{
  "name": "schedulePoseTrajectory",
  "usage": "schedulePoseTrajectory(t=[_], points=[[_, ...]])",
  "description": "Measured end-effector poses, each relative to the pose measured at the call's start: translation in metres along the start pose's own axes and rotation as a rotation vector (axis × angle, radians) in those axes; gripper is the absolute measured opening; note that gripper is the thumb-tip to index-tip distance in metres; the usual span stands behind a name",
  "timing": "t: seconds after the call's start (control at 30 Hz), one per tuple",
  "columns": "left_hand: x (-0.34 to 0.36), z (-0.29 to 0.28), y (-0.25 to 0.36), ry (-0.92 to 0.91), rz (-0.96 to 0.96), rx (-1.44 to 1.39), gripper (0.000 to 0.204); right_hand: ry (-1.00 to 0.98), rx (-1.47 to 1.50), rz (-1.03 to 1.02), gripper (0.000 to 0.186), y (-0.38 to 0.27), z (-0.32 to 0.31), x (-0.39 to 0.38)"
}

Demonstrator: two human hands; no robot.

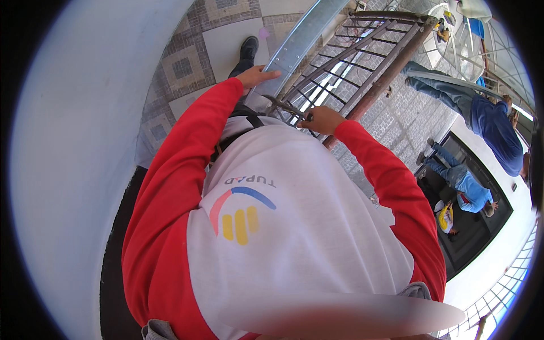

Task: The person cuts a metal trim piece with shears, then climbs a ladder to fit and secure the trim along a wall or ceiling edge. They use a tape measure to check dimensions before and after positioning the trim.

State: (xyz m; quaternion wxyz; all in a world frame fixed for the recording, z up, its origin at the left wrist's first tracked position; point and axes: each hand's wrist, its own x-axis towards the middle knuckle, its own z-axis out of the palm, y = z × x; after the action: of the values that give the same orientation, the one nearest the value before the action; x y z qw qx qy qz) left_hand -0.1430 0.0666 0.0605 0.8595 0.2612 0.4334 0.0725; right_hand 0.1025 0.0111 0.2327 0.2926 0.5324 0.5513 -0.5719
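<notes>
A long, shiny galvanised metal channel [294, 48] with small holes slants up and away in front of my body. My left hand [256, 77] grips its near end, the fingers lying over the edge. Below that end, my right hand [323, 120] is closed around the handles of a dark pair of snips [282, 106]. The snips' head is against or very close to the channel's near end; whether the blades touch the metal I cannot tell. My red sleeves reach in from both sides.
Right beside the channel stands a brown metal railing [371, 73] with dark bars. A white wall [68, 170] rises at my left, above patterned floor tiles [181, 68]. To the right, a person in dark blue [493, 124] holds a long bar, and another in light blue [467, 184] is near a dark doorway.
</notes>
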Motion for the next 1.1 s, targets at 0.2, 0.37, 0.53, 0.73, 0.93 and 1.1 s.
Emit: schedulePoseTrajectory(t=[0.2,0.37,0.53,0.73,0.93,1.1], points=[[-0.002,0.002,0.002,0.0,-0.037,-0.002,0.069,-0.009,0.138,0.003,0.061,0.004,0.003,-0.002],[-0.001,0.004,0.002,0.01,-0.011,0.028,0.068,-0.111,0.174,0.057,0.061,-0.003,-0.006,-0.004],[-0.003,0.005,0.003,0.002,-0.027,-0.005,0.069,-0.053,0.171,0.051,0.058,0.004,0.005,0.002],[-0.002,0.005,0.013,-0.013,-0.054,-0.017,0.068,0.125,-0.001,-0.023,0.053,0.013,0.017,0.002],[0.009,-0.008,0.03,-0.043,-0.002,-0.13,0.068,0.099,0.06,-0.138,0.052,0.01,0.002,-0.001],[0.013,-0.011,0.033,-0.045,0.008,-0.119,0.068,-0.019,0.234,0.019,0.052,-0.004,-0.01,-0.004]])
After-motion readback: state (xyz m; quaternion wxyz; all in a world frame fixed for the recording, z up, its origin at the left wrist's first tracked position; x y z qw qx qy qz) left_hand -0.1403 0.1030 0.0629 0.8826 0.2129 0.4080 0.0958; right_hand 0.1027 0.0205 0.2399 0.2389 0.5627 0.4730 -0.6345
